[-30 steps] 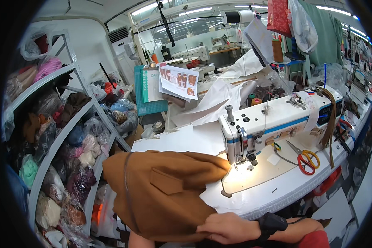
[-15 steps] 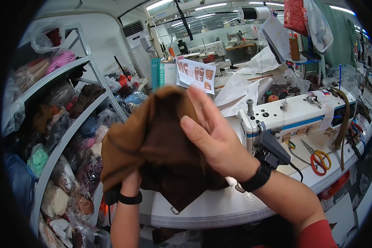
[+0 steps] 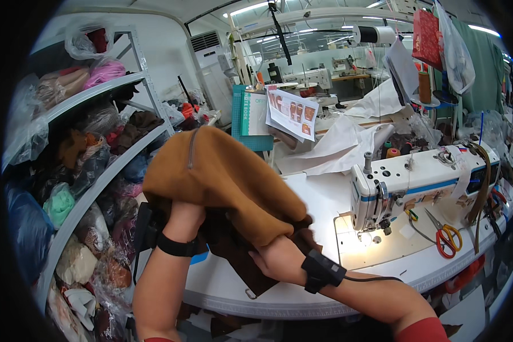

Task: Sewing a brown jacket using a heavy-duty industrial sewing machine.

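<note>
A grey metal storage rack (image 3: 125,159), loaded with plastic-wrapped fabric bundles (image 3: 77,259), occupies the left side. The white, curved-edge worktable (image 3: 325,196) extends from the centre to the right. Above its near left part is the brown, soft-cloth garment (image 3: 236,179), partly raised and draped over both hands. Its long axis slopes from upper left, beyond the left forearm, down to lower right, toward the white sewing machine with a blue stripe (image 3: 422,182). The garment and the machine are apart; the right hand (image 3: 282,259) is the nearer of the two to the machine.

Grip, left hand (image 3: 187,214): inserted under the cloth from below; fingers concealed, closure cannot be determined. Grip, right hand: at the garment's lower right end, thumb beside the dark brown fabric panel (image 3: 248,271); remaining fingers concealed, closure cannot be determined.

Scissors with red and yellow handles (image 3: 440,229) lie right of the machine's lit needle area. A short dark zip (image 3: 192,149) marks the garment's upper left; a small metal loop (image 3: 251,294) sits at the panel's lower corner.
</note>
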{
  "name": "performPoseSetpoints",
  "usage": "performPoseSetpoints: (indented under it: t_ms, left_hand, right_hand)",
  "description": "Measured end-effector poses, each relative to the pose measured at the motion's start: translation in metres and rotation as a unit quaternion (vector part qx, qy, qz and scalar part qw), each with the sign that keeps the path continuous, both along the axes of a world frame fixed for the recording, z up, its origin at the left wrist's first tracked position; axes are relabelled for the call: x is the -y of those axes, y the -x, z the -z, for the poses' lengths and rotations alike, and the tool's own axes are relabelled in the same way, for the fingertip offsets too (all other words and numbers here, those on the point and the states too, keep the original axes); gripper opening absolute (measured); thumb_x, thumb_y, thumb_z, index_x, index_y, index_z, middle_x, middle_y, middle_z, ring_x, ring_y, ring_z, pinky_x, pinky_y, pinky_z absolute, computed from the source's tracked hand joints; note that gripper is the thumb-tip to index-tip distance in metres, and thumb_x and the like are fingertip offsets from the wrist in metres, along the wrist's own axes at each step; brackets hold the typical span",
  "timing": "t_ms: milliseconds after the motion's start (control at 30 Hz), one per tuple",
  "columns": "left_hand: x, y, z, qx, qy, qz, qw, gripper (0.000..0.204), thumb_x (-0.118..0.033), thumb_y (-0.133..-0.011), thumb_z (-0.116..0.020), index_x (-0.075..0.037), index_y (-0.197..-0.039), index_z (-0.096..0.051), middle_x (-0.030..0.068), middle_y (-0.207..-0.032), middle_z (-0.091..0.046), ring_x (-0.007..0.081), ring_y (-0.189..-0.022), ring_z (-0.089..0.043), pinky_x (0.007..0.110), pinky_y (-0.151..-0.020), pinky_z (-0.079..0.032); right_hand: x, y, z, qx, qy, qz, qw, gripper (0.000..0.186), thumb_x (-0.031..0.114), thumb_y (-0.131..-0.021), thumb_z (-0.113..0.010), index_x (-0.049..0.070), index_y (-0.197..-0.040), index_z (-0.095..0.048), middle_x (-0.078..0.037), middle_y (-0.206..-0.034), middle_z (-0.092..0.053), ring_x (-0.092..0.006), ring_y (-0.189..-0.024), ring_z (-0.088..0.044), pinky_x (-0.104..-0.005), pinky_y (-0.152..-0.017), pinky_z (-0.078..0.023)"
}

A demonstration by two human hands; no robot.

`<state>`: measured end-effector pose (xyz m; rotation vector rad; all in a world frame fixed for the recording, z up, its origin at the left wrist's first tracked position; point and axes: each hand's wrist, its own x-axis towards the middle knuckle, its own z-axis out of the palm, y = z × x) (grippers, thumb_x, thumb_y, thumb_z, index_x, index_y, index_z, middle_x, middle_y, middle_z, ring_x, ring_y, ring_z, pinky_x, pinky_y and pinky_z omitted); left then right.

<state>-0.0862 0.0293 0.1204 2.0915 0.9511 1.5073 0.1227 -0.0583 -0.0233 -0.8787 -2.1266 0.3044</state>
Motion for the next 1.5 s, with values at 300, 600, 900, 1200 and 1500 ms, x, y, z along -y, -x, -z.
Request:
performPoseSetpoints:
  t_ms: [300, 600, 900, 1200, 1500]
  left_hand:
    - [0.054, -0.052, -0.083, -0.052, -0.208, 0.055, 0.975, 0.071, -0.031, -0.111, -0.058, -0.003, -0.166, -0.023, 0.0132, -0.164, -0.038, 0.0223, -0.152, -0.037, 0.036, -0.126, -0.028]
    - [0.009, -0.033, 0.022, -0.412, 0.026, -0.118, 0.903, 0.115, -0.066, -0.087, -0.073, -0.016, -0.171, -0.012, 0.0330, -0.164, -0.035, 0.0623, -0.152, -0.022, 0.076, -0.120, -0.008]
    - [-0.003, 0.036, 0.108, -0.261, 0.289, 0.056, 0.919, 0.043, -0.027, -0.101, -0.071, 0.002, -0.133, -0.063, 0.0103, -0.114, -0.074, 0.0194, -0.105, -0.069, 0.028, -0.091, -0.052]
    - [0.008, 0.049, 0.090, 0.051, 0.225, 0.010, 0.973, 0.018, -0.018, -0.109, -0.061, -0.004, -0.104, -0.071, 0.0029, -0.100, -0.074, 0.0110, -0.086, -0.066, 0.027, -0.079, -0.051]
    - [0.160, -0.031, 0.150, -0.077, -0.126, -0.004, 0.989, 0.009, 0.003, -0.084, -0.070, -0.005, -0.088, -0.067, 0.0076, -0.073, -0.069, 0.0223, -0.061, -0.068, 0.031, -0.058, -0.054]
  right_hand:
    - [-0.091, 0.021, 0.031, -0.008, -0.048, 0.170, 0.984, 0.050, 0.032, -0.103, -0.058, 0.010, -0.147, -0.055, -0.026, -0.141, -0.056, -0.0415, -0.139, -0.048, -0.0518, -0.119, -0.035]
    - [-0.088, 0.011, 0.098, 0.105, 0.084, 0.080, 0.988, 0.043, 0.033, -0.100, -0.065, 0.011, -0.138, -0.065, -0.021, -0.145, -0.058, -0.0372, -0.143, -0.048, -0.0484, -0.121, -0.035]
    - [-0.042, -0.075, -0.048, -0.429, 0.241, -0.180, 0.852, 0.030, 0.014, -0.111, -0.057, -0.002, -0.134, -0.065, -0.002, -0.120, -0.071, -0.0086, -0.112, -0.061, -0.0267, -0.101, -0.049]
    - [0.055, -0.095, -0.037, -0.075, -0.053, -0.050, 0.995, 0.024, 0.002, -0.093, -0.068, -0.001, -0.117, -0.066, -0.016, -0.107, -0.068, -0.0340, -0.102, -0.068, -0.0380, -0.090, -0.055]
    - [0.092, -0.112, 0.004, -0.074, 0.001, 0.089, 0.993, 0.047, 0.002, -0.086, -0.063, -0.001, -0.132, -0.058, -0.024, -0.127, -0.062, -0.0434, -0.117, -0.059, -0.0467, -0.103, -0.050]
